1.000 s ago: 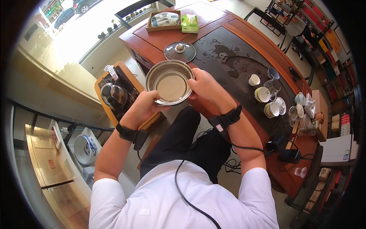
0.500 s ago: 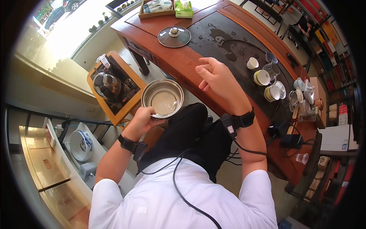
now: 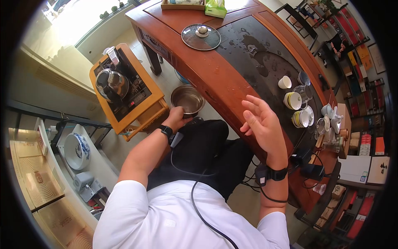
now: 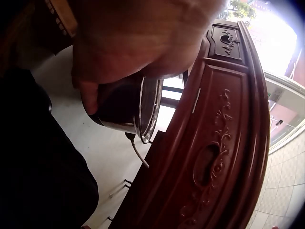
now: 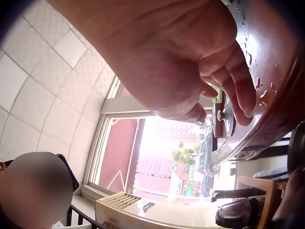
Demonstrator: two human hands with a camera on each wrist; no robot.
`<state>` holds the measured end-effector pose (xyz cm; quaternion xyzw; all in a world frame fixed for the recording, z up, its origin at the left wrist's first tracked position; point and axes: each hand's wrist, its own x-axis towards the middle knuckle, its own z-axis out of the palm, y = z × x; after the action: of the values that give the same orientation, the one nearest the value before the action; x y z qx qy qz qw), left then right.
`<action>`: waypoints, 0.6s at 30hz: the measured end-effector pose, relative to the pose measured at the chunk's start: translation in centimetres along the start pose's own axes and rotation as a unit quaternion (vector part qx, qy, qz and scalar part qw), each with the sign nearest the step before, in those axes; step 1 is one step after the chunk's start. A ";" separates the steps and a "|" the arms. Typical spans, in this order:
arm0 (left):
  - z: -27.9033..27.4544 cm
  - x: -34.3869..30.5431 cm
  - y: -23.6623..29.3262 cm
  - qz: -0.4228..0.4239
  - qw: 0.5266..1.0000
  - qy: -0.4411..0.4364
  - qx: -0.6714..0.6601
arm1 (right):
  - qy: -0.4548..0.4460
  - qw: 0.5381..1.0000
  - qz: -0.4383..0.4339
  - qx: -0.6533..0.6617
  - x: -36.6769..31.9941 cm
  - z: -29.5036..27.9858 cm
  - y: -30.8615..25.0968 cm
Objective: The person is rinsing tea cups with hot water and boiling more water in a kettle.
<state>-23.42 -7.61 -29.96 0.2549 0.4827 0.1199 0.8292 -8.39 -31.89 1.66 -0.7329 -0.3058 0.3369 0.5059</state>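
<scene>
My left hand (image 3: pixel 178 119) grips a round steel pot (image 3: pixel 188 99) by its near side, low in the gap between the table and the side stand. In the left wrist view the pot (image 4: pixel 127 107) appears side-on beneath my left hand (image 4: pixel 138 38), with fingers against its wall. My right hand (image 3: pixel 263 126) is raised over the table's near edge, fingers loosely bent and holding nothing. The right wrist view shows the same empty right hand (image 5: pixel 190 71). A glass lid (image 3: pixel 201 37) with a metal knob lies on the far left of the wooden table (image 3: pixel 203 70).
On the left stand (image 3: pixel 143 106) a glass kettle (image 3: pixel 112 85) sits on a black heating panel. Stacked cups (image 3: pixel 293 100), a white cup (image 3: pixel 285 82) and glassware (image 3: pixel 304 93) stand on the wet dark tabletop inset (image 3: pixel 248 54). Cables and black adapters (image 3: pixel 313 171) lie at lower right.
Earlier both hands held the pot; the right hand let go and moved right. The left hand has carried the pot lower, into the gap beside the table.
</scene>
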 end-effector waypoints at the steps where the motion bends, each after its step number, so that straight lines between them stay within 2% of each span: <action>1: 0.6 1.1 0.2 0.004 1.000 0.019 -0.012 | 0.003 1.000 0.008 0.002 -0.1 -0.3 0.5; 3: 2.0 3.6 0.6 0.012 0.998 0.055 -0.035 | 0.010 1.000 0.023 0.012 -0.5 -0.9 1.1; 9: 4.6 12.4 0.9 0.097 0.992 0.062 -0.055 | 0.033 0.996 0.063 0.054 -1.0 -2.2 1.0; 12: 4.6 18.2 1.3 0.154 0.980 0.016 -0.124 | 0.044 0.994 0.076 0.059 -0.4 -2.9 0.1; 18: 5.5 22.8 3.9 0.158 0.980 0.026 -0.121 | 0.035 0.988 0.101 0.108 0.9 -3.9 0.3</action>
<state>-6.97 4.13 -42.53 0.2230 0.4397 0.3135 0.8116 -4.68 -33.39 2.28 -0.7124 -0.1738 0.3915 0.5559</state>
